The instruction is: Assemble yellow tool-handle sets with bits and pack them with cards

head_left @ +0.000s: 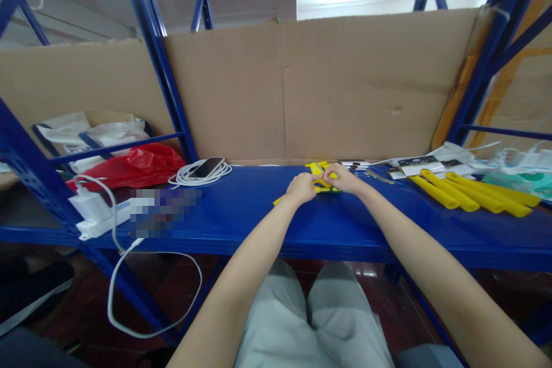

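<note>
Both of my hands are over the blue shelf top, close together around a yellow plastic part (318, 169) with a frame-like shape. My left hand (302, 187) is closed on its left side, and a yellow end sticks out below that wrist. The fingers of my right hand (340, 177) are pinched together at the part's right side; whether they hold a small piece is too small to make out. A thin green strip shows under the part. Several yellow tapered tubes (474, 191) lie to the right of my right hand.
Behind the blue shelf top (241, 213) stands a cardboard wall (345, 86). A phone (207, 167) rests on a coiled white cable (179, 177). On the left are a red bag (146, 167) and a power strip (107, 224). Printed packets (414, 165) lie at the right.
</note>
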`<state>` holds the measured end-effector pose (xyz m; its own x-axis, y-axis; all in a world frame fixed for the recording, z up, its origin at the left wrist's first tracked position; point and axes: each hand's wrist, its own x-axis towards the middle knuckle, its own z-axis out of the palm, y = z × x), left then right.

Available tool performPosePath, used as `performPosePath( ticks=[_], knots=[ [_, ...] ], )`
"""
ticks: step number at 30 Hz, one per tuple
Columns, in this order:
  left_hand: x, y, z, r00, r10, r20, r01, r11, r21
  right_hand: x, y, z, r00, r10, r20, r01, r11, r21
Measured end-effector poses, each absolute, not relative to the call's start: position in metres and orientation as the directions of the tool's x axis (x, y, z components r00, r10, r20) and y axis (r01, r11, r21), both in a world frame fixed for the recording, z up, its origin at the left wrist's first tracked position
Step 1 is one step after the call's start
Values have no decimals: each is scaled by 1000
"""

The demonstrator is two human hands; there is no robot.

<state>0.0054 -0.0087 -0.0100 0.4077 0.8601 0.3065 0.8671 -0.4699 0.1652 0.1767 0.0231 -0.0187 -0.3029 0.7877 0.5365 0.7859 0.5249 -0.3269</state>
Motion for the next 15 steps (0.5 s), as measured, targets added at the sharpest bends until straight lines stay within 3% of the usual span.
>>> performPosePath(
  ticks=[9,15],
  knots=[
    [5,-9,-11,416,854,312,860,-481,170,174,21,-19,-321,798,511,842,487,-232],
    [5,-9,-11,412,855,315,860,-479,177,173,23,-22,-229,822,521,832,443,-334]
  ],
)
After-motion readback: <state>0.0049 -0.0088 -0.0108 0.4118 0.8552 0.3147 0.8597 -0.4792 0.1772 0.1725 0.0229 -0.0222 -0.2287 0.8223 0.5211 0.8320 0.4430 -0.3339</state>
